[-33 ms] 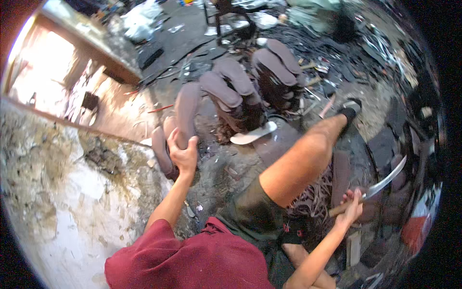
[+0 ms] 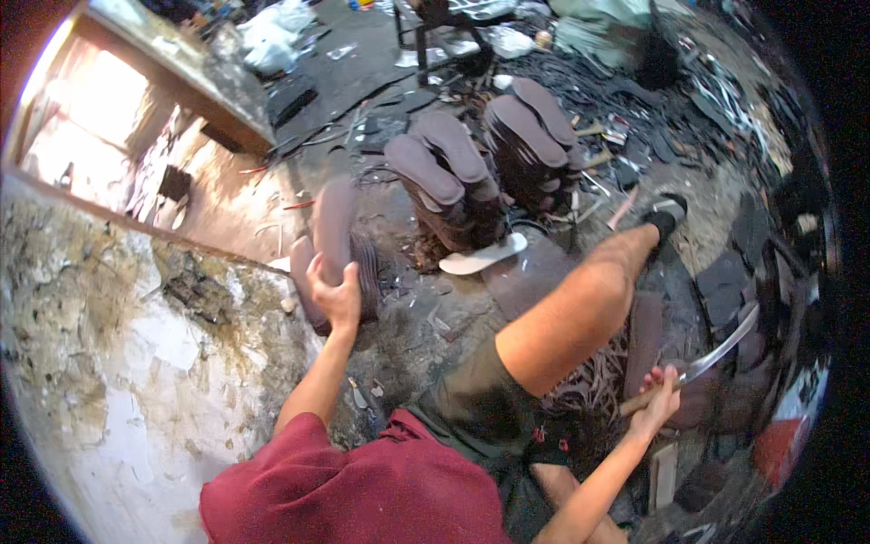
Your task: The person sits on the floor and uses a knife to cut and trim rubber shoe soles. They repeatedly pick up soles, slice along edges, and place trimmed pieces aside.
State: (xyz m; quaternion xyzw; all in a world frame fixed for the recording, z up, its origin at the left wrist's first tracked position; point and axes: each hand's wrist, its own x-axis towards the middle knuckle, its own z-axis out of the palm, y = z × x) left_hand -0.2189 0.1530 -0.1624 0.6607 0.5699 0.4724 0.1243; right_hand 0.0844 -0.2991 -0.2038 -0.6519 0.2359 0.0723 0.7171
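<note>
My left hand [image 2: 335, 297] has its thumb and fingers around the lower end of a brown shoe sole [image 2: 335, 218], which is smeared by motion. This sole is over a low stack of similar soles [image 2: 365, 263] beside the wall. My right hand [image 2: 660, 399] is closed on the wooden handle of a long curved knife [image 2: 720, 349], its blade pointing away to the upper right. Two taller piles of brown soles stand ahead of me, the middle pile [image 2: 439, 168] and the right pile [image 2: 530, 127]. A white sole-shaped template [image 2: 483, 255] lies at the middle pile's foot.
A stained, peeling wall surface [image 2: 118, 335] runs along my left, with a bright opening [image 2: 100, 100] in it. Dark scraps [image 2: 625, 100] cover the floor at the far right. Pale strip offcuts [image 2: 589, 381] lie beside my bent leg. White plastic bags [image 2: 276, 36] sit at the back.
The sole in my left hand has shifted left and down, over the low stack by the wall. My right hand still grips the knife, nearly in the same place.
</note>
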